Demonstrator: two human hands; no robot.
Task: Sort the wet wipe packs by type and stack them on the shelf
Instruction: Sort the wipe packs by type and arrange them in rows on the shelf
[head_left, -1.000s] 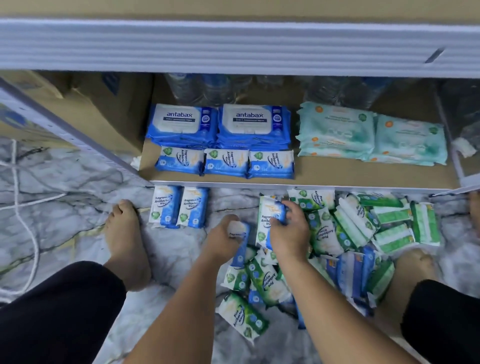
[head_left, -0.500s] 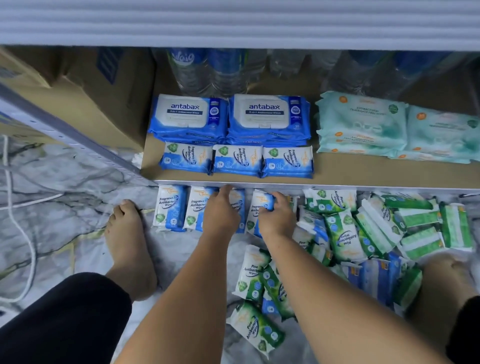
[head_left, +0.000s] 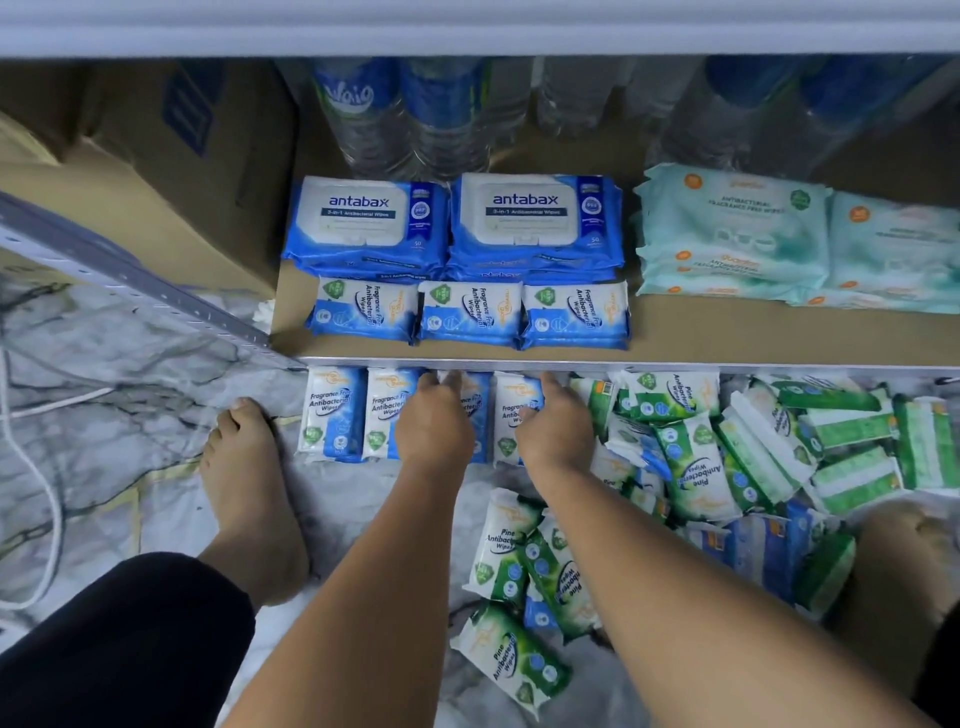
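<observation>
Two small blue fragrance-free packs (head_left: 330, 410) lie side by side on the floor below the shelf edge (head_left: 675, 364). Beside them my left hand (head_left: 434, 421) holds a third blue pack (head_left: 479, 410) down on the floor, fingers reaching over its far end. My right hand (head_left: 553, 426) holds a fourth blue pack (head_left: 508, 415), thumb on its face. A loose pile of green pine packs (head_left: 691, 457) spreads to the right and in front. On the shelf board (head_left: 727, 338) sit three stacks of small blue packs (head_left: 470, 312), two stacks of large antabax packs (head_left: 535, 218) and teal packs (head_left: 727, 234).
Water bottles (head_left: 363, 119) stand at the back of the shelf, and a cardboard box (head_left: 156, 156) is at the left. A grey shelf post (head_left: 130, 275) slants across the marble floor. My bare feet (head_left: 249, 493) flank the packs. A white cable (head_left: 31, 467) runs at far left.
Both hands carried a blue pack each from the pile forward to the shelf edge and set them beside the two packs lying there. The camera moved closer to the shelf.
</observation>
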